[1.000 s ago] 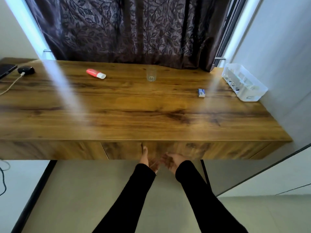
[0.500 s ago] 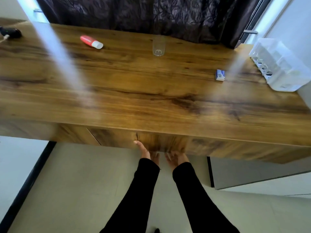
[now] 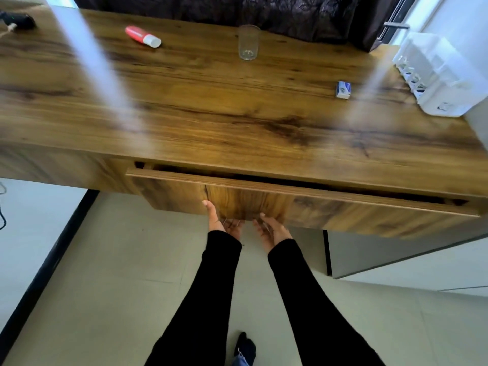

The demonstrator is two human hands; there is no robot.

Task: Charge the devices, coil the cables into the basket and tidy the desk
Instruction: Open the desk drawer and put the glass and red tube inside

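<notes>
Under the drawer front [image 3: 264, 196], two hands: left hand [image 3: 224, 223] and right hand [image 3: 269, 229], palms up, fingers hooked beneath its bottom edge, fingertips hidden. Drawer sits slightly out; inside dark, unreadable. Far beyond fingers on desk [image 3: 211, 101], left to right: one black device [image 3: 19, 21] with cable, cut off; one red tube [image 3: 142, 36]; one glass [image 3: 248, 42]; one small box [image 3: 343, 89]; one white basket [image 3: 433, 77].

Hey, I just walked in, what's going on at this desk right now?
A person in black sleeves has both hands under the bottom edge of the desk drawer, left hand and right hand palms up, fingers hooked beneath it. The drawer stands slightly open, only a dark gap showing. On the desk lie a red tube, a drinking glass, a small box and a white basket.
</notes>
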